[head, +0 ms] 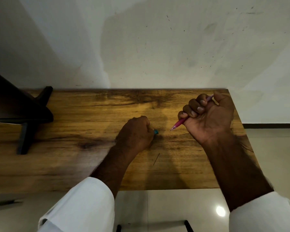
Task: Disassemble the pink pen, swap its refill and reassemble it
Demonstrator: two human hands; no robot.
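Pink pen (178,123): in the right half of the frame, above the table, clear of the surface. Slim round barrel. The front section is glossy magenta plastic that tapers to a clear pinkish cone with a fine metal point. The point aims down-left toward frame centre. A paler lilac rear end pokes out upper right, between the thumb and the first finger. The mid-barrel is hidden inside the fist.

Right hand (209,118): palm up, all four fingers wrapped tight over the barrel, nails facing the camera, thumb alongside. A full fist grip on the pen.

Left hand (135,133): centre of frame, knuckles up, resting on the table with the fingers curled under. A small teal piece (156,131) sticks out past the fingertips. It looks like smooth plastic and the fingers appear closed round it. The rest of it is hidden, so I can't tell what part it is.

Wooden tabletop (70,164): flat slab, warm brown, heavy grain, dark knots and streaks, square edges.

Thin dark line (156,159) on the wood below the left hand. Can't tell whether it is a scratch or a loose part.

Dark stand (23,108) at left: matte black, angular, with a splayed leg.

Both wrists are in white cloth sleeves (80,205). The wall (157,47) is off-white, blotchy and speckled. The floor tiles (174,206) are glossy and pale with one bright glare spot.
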